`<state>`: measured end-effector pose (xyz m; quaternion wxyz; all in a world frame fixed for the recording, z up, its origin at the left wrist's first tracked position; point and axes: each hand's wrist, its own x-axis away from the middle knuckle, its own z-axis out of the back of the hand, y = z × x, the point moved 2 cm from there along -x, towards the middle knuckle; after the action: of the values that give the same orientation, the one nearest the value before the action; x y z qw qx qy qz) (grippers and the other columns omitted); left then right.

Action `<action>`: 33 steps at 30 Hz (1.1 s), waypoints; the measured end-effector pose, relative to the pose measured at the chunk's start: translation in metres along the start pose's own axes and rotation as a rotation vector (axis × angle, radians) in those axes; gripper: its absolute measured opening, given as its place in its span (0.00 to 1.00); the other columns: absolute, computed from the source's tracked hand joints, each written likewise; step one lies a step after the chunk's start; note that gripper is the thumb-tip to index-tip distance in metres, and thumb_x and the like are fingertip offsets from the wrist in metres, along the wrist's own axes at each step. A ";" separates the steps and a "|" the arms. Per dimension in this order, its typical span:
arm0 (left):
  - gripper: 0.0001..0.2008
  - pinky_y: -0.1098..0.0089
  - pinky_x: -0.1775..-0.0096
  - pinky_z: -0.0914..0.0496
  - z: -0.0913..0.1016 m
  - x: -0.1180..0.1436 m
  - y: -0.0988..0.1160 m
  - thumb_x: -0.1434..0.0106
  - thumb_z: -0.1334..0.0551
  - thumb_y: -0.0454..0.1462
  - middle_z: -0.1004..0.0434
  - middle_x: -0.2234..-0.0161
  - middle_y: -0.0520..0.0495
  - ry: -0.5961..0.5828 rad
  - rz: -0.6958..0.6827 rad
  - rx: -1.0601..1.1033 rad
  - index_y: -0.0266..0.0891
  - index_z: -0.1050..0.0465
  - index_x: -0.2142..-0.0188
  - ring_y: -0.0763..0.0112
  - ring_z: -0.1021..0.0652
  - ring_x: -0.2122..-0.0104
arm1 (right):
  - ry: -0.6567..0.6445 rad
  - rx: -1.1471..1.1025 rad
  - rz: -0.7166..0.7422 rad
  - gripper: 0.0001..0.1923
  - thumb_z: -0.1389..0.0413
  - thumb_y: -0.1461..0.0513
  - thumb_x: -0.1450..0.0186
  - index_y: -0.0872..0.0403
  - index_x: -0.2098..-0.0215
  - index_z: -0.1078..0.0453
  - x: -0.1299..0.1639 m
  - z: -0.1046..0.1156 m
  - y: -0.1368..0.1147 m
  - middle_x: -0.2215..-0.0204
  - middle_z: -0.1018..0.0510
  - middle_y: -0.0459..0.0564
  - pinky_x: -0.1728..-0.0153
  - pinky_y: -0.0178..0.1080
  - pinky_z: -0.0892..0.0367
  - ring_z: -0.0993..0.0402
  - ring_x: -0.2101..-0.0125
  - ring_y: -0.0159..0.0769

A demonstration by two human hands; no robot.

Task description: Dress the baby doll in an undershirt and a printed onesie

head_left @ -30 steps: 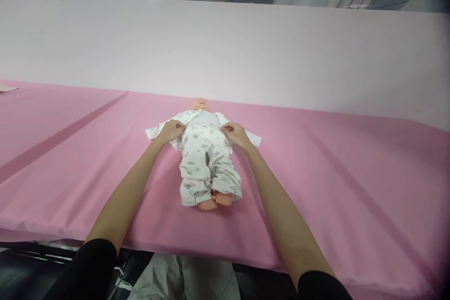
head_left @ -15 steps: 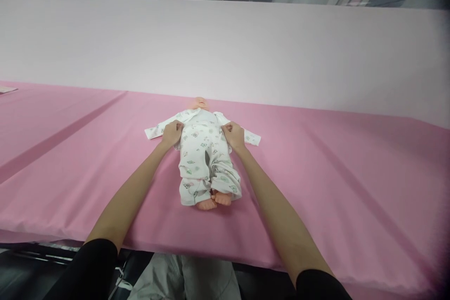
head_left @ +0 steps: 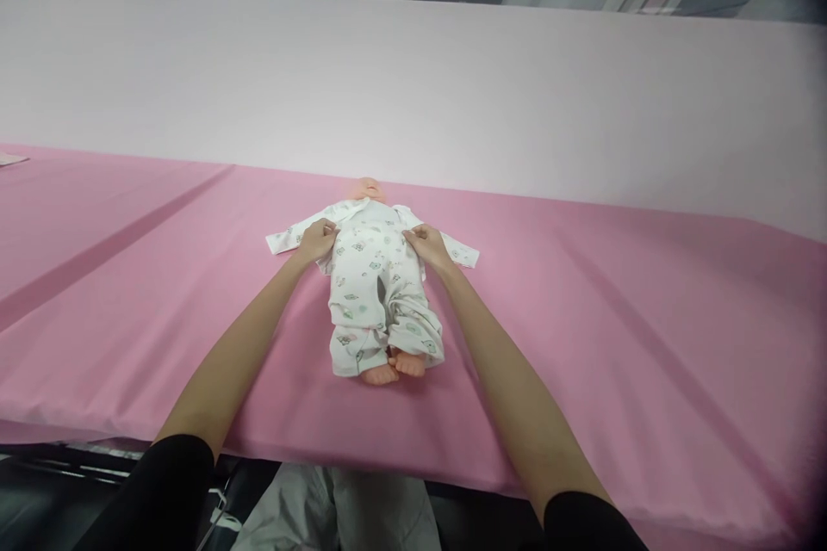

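Observation:
A baby doll (head_left: 368, 188) lies on its back, head away from me and bare feet toward me. It wears a white patterned top (head_left: 323, 217) with the sleeves spread outward, and white patterned pants (head_left: 362, 275) pulled high over the torso. A dark gap shows at the crotch of the pants. My left hand (head_left: 316, 239) is closed on the pants' waistband at the left side. On the other side, my right hand (head_left: 429, 244) pinches the waistband between thumb and fingers.
The doll lies on a pink padded table (head_left: 194, 275). Behind it stands a white wall panel (head_left: 413, 86) with glass above. A pale flat item (head_left: 11, 159) rests at the far left edge. My legs (head_left: 342, 508) are below the table's front edge.
My right hand has shifted slightly left over the waistband, its fingers a little more extended. My left hand stays almost in place. The doll has not visibly moved.

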<state>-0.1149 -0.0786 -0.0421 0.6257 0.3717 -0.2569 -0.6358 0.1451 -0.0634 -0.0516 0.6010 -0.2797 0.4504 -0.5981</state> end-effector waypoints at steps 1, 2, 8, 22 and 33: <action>0.09 0.71 0.61 0.34 -0.004 0.002 0.001 0.37 0.43 0.38 0.22 0.62 0.47 0.029 0.007 -0.005 0.39 0.31 0.58 0.67 0.25 0.62 | 0.043 0.009 -0.011 0.09 0.45 0.57 0.39 0.53 0.72 0.37 0.001 -0.002 0.002 0.68 0.26 0.47 0.62 0.35 0.38 0.31 0.65 0.35; 0.09 0.70 0.61 0.34 -0.008 0.003 0.001 0.36 0.44 0.39 0.23 0.63 0.47 0.055 0.014 -0.011 0.40 0.32 0.58 0.67 0.25 0.62 | 0.085 0.020 -0.024 0.10 0.45 0.56 0.38 0.52 0.72 0.39 0.002 -0.004 0.004 0.69 0.27 0.46 0.62 0.35 0.39 0.32 0.65 0.35; 0.11 0.67 0.58 0.34 -0.021 0.007 -0.001 0.32 0.51 0.40 0.25 0.60 0.43 0.113 0.017 -0.077 0.39 0.35 0.57 0.64 0.26 0.60 | 0.135 0.059 -0.090 0.16 0.46 0.52 0.38 0.51 0.77 0.41 0.006 -0.008 0.009 0.74 0.29 0.47 0.65 0.37 0.41 0.34 0.70 0.37; 0.13 0.74 0.74 0.37 -0.004 0.010 -0.009 0.61 0.44 0.28 0.28 0.76 0.51 -0.316 -0.108 -0.122 0.38 0.31 0.72 0.69 0.27 0.74 | -0.431 -0.017 -0.065 0.10 0.48 0.69 0.58 0.53 0.77 0.38 0.007 0.013 0.020 0.83 0.37 0.41 0.80 0.31 0.44 0.41 0.80 0.29; 0.08 0.74 0.80 0.41 0.001 0.008 -0.014 0.62 0.43 0.29 0.33 0.81 0.53 -0.358 -0.138 -0.004 0.39 0.39 0.79 0.72 0.32 0.80 | -0.485 -0.067 0.045 0.09 0.48 0.68 0.59 0.55 0.76 0.35 0.008 0.019 0.016 0.80 0.33 0.41 0.77 0.31 0.45 0.40 0.76 0.29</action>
<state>-0.1232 -0.0855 -0.0540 0.5256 0.2679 -0.3367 -0.7339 0.1682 -0.0729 -0.0594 0.6951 -0.4246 0.3188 -0.4847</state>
